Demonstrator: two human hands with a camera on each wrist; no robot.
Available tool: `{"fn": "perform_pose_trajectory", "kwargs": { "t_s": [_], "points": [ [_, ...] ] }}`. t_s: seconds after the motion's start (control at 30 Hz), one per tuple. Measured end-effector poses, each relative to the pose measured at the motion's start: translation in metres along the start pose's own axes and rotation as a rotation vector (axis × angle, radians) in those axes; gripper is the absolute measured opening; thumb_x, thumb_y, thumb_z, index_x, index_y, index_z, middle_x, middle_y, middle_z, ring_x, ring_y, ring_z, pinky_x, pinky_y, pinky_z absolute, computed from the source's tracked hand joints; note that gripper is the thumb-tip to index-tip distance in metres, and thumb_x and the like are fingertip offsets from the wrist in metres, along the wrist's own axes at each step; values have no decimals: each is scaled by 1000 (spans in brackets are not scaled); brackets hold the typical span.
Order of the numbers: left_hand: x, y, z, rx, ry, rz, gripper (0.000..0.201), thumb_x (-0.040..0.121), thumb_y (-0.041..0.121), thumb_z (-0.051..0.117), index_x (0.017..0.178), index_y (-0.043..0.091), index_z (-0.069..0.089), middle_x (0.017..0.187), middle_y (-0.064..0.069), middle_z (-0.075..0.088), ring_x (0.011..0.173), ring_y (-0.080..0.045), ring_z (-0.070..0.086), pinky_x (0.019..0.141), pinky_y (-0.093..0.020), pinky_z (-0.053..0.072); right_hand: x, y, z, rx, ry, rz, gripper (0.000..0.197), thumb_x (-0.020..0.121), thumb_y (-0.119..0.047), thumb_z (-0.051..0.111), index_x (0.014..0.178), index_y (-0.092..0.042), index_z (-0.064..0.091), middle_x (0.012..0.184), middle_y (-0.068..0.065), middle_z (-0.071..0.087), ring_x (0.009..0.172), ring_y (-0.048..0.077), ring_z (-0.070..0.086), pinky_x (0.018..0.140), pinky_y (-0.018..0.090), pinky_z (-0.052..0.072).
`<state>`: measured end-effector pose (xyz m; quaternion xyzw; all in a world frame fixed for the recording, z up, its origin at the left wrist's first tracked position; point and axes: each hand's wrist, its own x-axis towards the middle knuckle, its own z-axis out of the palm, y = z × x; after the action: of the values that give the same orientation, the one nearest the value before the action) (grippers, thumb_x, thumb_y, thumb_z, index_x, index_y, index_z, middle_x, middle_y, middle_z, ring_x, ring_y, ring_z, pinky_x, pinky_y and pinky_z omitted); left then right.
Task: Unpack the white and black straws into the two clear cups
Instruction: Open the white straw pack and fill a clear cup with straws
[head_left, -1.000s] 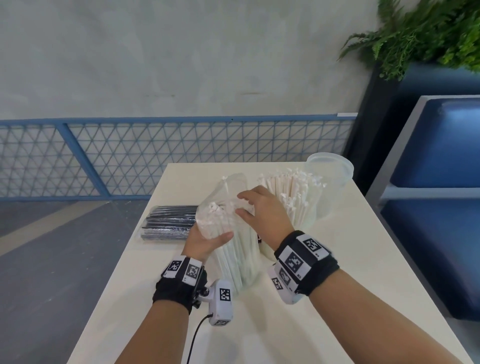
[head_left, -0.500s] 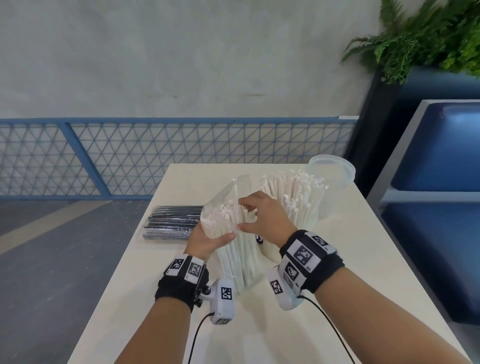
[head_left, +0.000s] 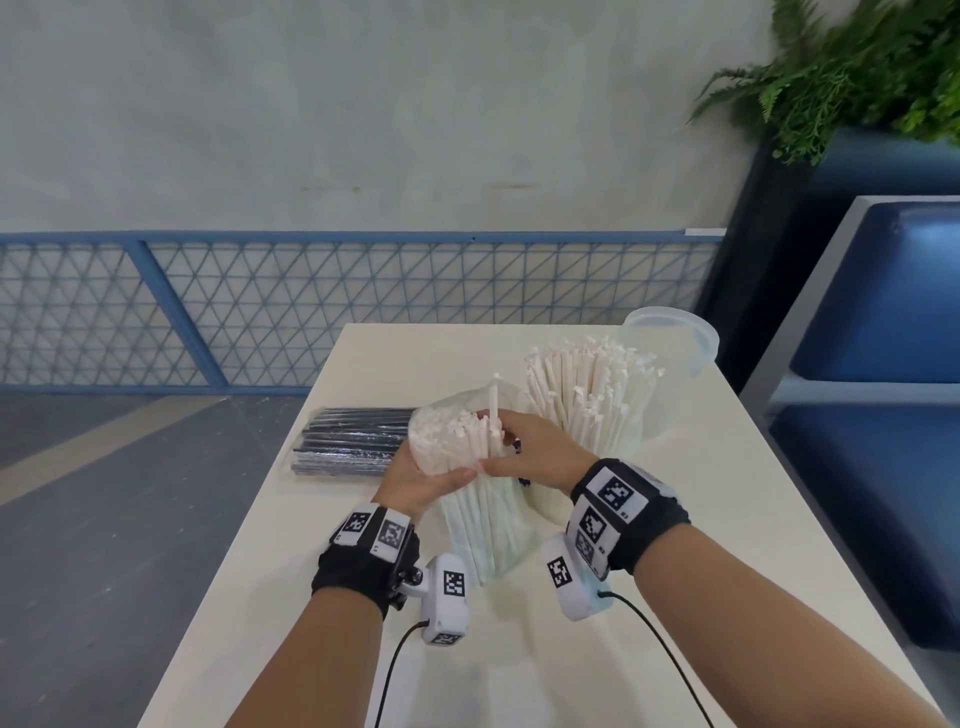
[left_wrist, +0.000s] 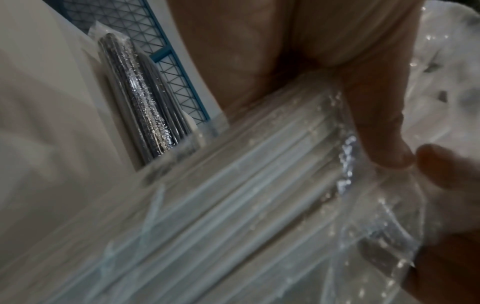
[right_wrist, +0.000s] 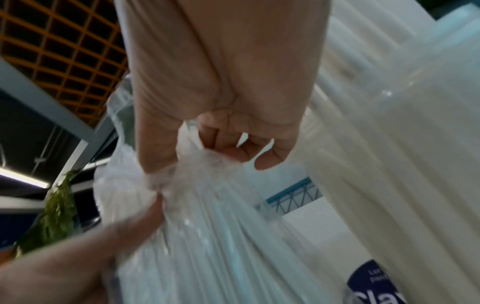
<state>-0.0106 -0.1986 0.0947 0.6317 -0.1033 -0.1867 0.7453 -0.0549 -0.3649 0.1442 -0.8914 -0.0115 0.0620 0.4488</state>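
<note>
A clear plastic pack of white straws (head_left: 470, 499) stands upright at the middle of the table. My left hand (head_left: 421, 480) grips it from the left, thumb across its front (left_wrist: 376, 123). My right hand (head_left: 519, 452) curls over the open top and holds a bunch of white straws (right_wrist: 192, 142) between fingers and thumb. One white straw (head_left: 493, 410) sticks up above the others. Just behind stands a clear cup full of white straws (head_left: 587, 405), and a second clear cup (head_left: 670, 338) is empty at the far right corner. The sealed pack of black straws (head_left: 353, 441) lies flat to the left.
The cream table (head_left: 363, 623) has bare surface in front of my wrists. A blue mesh railing (head_left: 260, 301) runs behind its far edge. To the right are a blue padded bench (head_left: 883, 441) and a green plant (head_left: 857, 78).
The pack's plastic top has been pushed down, so the straw tips show. My right hand has closed over the top, and one straw has risen above the bundle.
</note>
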Motion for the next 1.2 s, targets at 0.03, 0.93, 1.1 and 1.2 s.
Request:
{"fn": "perform_pose_trajectory", "kwargs": {
  "t_s": [0.03, 0.93, 1.1, 1.2],
  "points": [
    [0, 0, 0, 3, 1, -4, 62, 65, -17, 70, 117, 10, 50, 104, -4, 64, 101, -20, 60, 74, -18, 55, 0, 0, 2, 12, 18, -7, 46, 80, -25, 71, 123, -18, 56, 95, -7, 65, 85, 6, 58, 79, 19, 44],
    [1, 2, 11, 208, 95, -9, 53, 60, 11, 85, 105, 18, 57, 107, -6, 63, 109, -24, 59, 90, -31, 48, -9, -6, 16, 324, 251, -43, 33, 81, -13, 69, 114, -14, 61, 109, 3, 69, 103, 15, 64, 93, 30, 51],
    [-1, 5, 16, 214, 71, 19, 45, 69, -3, 75, 104, 17, 56, 105, -6, 63, 107, -24, 59, 85, -22, 50, -12, -12, 17, 458, 349, 3, 14, 82, -16, 69, 93, -23, 68, 98, 0, 70, 97, 15, 66, 89, 29, 52],
    [-2, 5, 14, 177, 76, 0, 44, 68, -4, 76, 97, 23, 59, 102, -2, 65, 103, -22, 62, 93, -35, 51, -13, -22, 12, 548, 430, -40, 17, 82, -18, 70, 97, -11, 71, 97, 2, 72, 95, 12, 66, 87, 26, 50]
  ]
}}
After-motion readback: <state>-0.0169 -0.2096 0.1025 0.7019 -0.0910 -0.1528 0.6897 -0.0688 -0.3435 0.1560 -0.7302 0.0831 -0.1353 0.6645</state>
